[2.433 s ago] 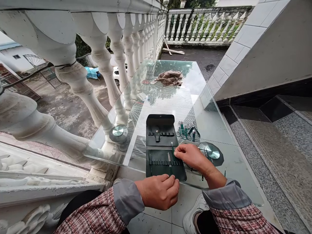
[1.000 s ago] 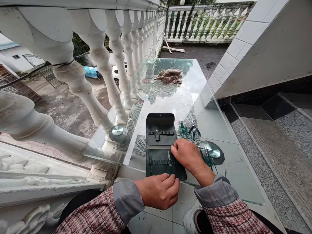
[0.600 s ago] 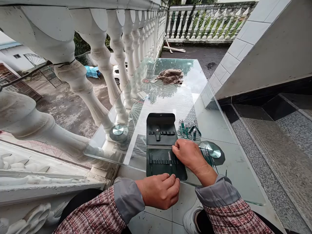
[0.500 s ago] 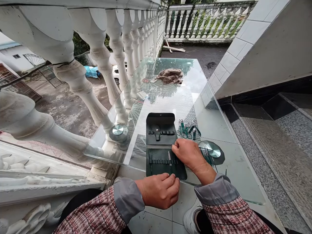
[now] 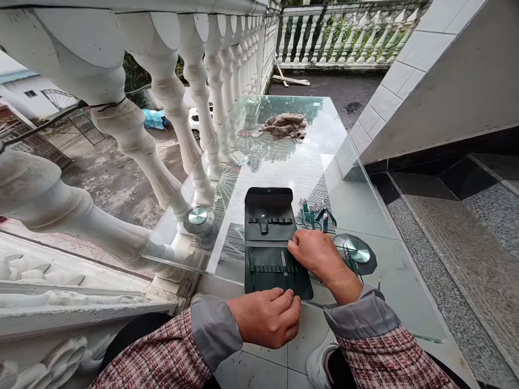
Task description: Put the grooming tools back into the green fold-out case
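Observation:
A dark green manicure case (image 5: 267, 240) lies unfolded on the glass table, with elastic loops across both panels. Under a loop on its lower panel sits a slim manicure tool (image 5: 284, 262) with a metal tip and dark handle; a thinner one stands at the panel's left. My left hand (image 5: 270, 319) is closed at the case's near edge, its fingertips pinched at the lower end of the slim tool. At the case's right edge my right hand (image 5: 316, 256) is closed, gripping the side near the fold; its fingertips are partly hidden.
Nail clippers and scissors (image 5: 314, 213) lie in a cluster right of the case. More thin tools (image 5: 351, 262) rest by the right table support, partly behind my right wrist. A crumpled brown cloth (image 5: 284, 127) lies farther back. White balusters (image 5: 166, 102) flank the left; stone steps (image 5: 454, 227) the right.
The view has shifted very slightly. Both hands keep nearly the same place on the case, and the tools lie as before.

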Available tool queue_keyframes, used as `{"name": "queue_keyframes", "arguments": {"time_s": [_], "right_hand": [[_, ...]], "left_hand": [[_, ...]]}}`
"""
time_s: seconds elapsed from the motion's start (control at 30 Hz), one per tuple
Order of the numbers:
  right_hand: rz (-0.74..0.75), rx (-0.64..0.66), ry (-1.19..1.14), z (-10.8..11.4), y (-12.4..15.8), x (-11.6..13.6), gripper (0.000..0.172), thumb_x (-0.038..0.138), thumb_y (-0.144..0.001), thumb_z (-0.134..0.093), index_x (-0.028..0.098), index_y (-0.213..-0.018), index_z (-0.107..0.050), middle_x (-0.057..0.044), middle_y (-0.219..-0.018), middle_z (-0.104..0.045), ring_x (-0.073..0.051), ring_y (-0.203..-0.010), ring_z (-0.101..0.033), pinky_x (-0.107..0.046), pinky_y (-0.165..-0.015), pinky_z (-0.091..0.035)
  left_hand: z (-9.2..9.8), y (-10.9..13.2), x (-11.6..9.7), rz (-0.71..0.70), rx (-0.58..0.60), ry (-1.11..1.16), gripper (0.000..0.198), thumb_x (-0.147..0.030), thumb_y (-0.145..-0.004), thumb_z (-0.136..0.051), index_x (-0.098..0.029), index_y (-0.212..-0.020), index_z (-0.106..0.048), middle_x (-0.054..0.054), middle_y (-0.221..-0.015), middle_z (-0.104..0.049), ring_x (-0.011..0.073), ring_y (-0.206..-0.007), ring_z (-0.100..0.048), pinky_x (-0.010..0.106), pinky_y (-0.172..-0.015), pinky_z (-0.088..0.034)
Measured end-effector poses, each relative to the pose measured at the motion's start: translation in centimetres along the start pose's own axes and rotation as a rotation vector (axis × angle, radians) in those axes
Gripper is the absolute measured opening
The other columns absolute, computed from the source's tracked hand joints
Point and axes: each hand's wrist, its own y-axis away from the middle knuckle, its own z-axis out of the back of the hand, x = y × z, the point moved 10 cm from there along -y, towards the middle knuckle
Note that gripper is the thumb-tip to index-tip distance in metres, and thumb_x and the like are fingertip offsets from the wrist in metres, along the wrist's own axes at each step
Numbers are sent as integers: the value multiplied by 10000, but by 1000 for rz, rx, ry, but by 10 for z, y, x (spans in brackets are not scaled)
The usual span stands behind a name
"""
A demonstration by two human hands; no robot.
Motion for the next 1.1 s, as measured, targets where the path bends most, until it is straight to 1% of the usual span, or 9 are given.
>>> {"name": "queue_keyframes", "arguments": {"time_s": [0.17,0.33,0.4,0.5,0.6,0.7,0.87,1.1], "right_hand": [[-42,-48,-8,3,-1,-4,260,277,-795,-453,158,-735,-676,-117,-748,-680,-204,-701,-617,-279,-563,-306],[-67,-202,-19,19,-2,-12,284,251,-809,-423,141,-726,-671,-126,-747,-672,-194,-657,-592,-285,-549,-282],[-103,-259,-65,25,-3,-21,277,244,-808,-424,146,-709,-663,-114,-732,-666,-183,-640,-572,-285,-550,-272],[-143,-331,-229,29,-3,-34,250,256,-789,-449,173,-633,-625,-67,-667,-640,-151,-597,-527,-273,-553,-270],[-65,-398,-393,26,-2,-35,256,299,-779,-466,190,-565,-552,-23,-596,-582,-125,-548,-471,-258,-549,-277],[60,-470,-455,21,1,-30,288,346,-803,-455,197,-561,-500,-9,-578,-540,-124,-532,-440,-255,-541,-277],[168,-599,-426,17,10,-24,291,343,-868,-409,197,-633,-499,-19,-639,-541,-139,-594,-469,-258,-570,-290],[191,-643,-381,18,15,-13,276,329,-906,-379,196,-695,-497,-19,-673,-516,-145,-629,-467,-253,-599,-309]], "left_hand": [[4,-1,1,12,-44,-8,236,-195,-874,-450,-104,-880,-668,130,-991,-653,211,-906,-621,308,-719,-517],[5,-1,2,22,-50,-3,233,-197,-874,-456,-102,-874,-669,123,-989,-655,209,-900,-624,301,-716,-516],[4,-1,1,17,-42,-2,227,-197,-873,-459,-101,-872,-665,130,-994,-652,212,-901,-626,307,-715,-517],[6,0,1,11,-51,-2,217,-189,-868,-465,-101,-862,-663,132,-988,-652,221,-904,-628,311,-710,-520],[5,0,1,5,-40,-10,215,-195,-869,-470,-97,-876,-661,139,-993,-648,224,-907,-627,314,-711,-522],[3,0,0,-9,-15,-18,219,-209,-875,-473,-95,-901,-658,146,-1009,-643,227,-910,-627,320,-716,-523],[8,-1,1,5,-55,-16,224,-192,-871,-465,-100,-875,-669,128,-980,-655,221,-887,-633,310,-702,-523],[10,-3,3,17,-65,-14,227,-184,-868,-458,-98,-867,-669,124,-965,-659,213,-884,-628,297,-690,-520]]}}
